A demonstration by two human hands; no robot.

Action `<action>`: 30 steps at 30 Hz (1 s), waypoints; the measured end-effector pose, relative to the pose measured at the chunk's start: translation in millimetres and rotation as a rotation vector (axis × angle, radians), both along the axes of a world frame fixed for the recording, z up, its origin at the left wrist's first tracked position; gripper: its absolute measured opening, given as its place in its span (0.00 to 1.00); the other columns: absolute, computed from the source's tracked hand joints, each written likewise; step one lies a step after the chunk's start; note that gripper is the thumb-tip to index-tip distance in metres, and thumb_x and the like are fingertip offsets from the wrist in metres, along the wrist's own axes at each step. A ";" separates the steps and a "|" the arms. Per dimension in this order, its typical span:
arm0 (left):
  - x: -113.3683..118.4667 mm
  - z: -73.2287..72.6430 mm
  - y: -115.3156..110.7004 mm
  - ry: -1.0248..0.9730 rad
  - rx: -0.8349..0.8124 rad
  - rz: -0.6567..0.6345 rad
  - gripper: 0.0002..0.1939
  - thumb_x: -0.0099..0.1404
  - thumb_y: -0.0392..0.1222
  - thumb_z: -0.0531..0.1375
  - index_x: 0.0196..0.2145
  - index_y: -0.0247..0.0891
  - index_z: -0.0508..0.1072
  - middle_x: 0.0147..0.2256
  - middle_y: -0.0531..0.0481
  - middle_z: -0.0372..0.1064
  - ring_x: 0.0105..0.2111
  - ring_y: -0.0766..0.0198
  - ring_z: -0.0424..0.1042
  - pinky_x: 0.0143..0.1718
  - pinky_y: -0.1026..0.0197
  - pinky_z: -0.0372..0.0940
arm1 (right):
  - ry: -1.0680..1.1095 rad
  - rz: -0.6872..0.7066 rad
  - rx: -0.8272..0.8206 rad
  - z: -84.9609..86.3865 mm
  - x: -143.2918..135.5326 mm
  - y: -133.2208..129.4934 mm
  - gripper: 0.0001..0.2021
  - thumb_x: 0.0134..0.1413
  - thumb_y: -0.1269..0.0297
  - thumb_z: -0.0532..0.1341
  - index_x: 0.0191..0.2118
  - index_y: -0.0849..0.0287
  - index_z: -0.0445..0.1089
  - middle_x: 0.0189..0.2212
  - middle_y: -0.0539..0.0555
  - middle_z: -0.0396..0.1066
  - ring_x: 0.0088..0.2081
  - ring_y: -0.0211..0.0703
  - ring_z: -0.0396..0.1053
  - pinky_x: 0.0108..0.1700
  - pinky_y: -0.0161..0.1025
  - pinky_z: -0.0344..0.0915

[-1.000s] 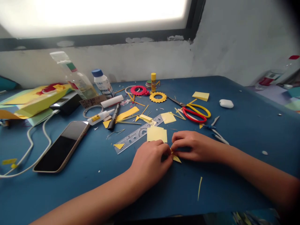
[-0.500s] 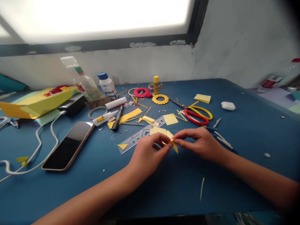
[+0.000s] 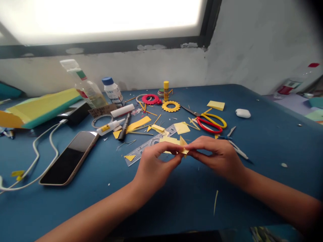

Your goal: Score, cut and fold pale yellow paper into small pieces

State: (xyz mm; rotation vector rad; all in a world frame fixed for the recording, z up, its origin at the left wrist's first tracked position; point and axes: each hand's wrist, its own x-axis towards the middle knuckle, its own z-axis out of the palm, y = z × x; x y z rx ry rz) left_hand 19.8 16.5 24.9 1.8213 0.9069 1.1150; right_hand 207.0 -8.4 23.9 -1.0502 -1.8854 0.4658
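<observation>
Between my two hands is a small folded piece of yellow paper, pinched from both sides a little above the table. My left hand grips its left side with thumb and forefinger. From the right, my right hand pinches the same piece; fingertips partly cover it. Just behind the left fingers lie a yellow paper strip and a clear ruler with a small yellow triangle on it. A square of yellow paper rests past the ruler's far end.
Red-and-yellow-handled scissors lie beyond my right hand, with a pair of compasses beside it. A phone, glue bottle, black marker and white cable are to the left. Bottles and a glue stick stand behind.
The folded yellow paper has turned in my fingers: its point hung down before and now one sticks up. Both hands stay pinched on it. The view has shifted slightly.
</observation>
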 end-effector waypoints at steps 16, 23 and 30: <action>-3.2 8.2 4.0 0.055 -0.212 -0.085 0.04 0.57 0.38 0.64 0.32 0.38 0.78 0.29 0.52 0.77 0.30 0.63 0.75 0.33 0.63 0.69 | 0.000 -0.116 -0.168 3.1 -5.2 -1.3 0.07 0.53 0.61 0.63 0.38 0.56 0.74 0.34 0.53 0.77 0.37 0.45 0.74 0.40 0.42 0.71; -3.9 10.2 9.7 0.011 -0.492 -0.176 0.06 0.57 0.42 0.64 0.30 0.38 0.79 0.28 0.51 0.76 0.30 0.65 0.73 0.33 0.66 0.66 | 0.089 -0.048 -0.360 3.0 -4.1 0.9 0.10 0.54 0.58 0.61 0.39 0.55 0.74 0.36 0.52 0.77 0.38 0.44 0.74 0.41 0.41 0.72; -3.1 9.4 8.7 0.027 -0.513 -0.173 0.07 0.57 0.43 0.64 0.31 0.38 0.79 0.25 0.52 0.74 0.27 0.67 0.70 0.30 0.66 0.65 | 0.150 -0.014 -0.412 4.3 -6.5 -1.4 0.12 0.53 0.59 0.62 0.43 0.55 0.71 0.32 0.51 0.76 0.35 0.43 0.74 0.39 0.40 0.71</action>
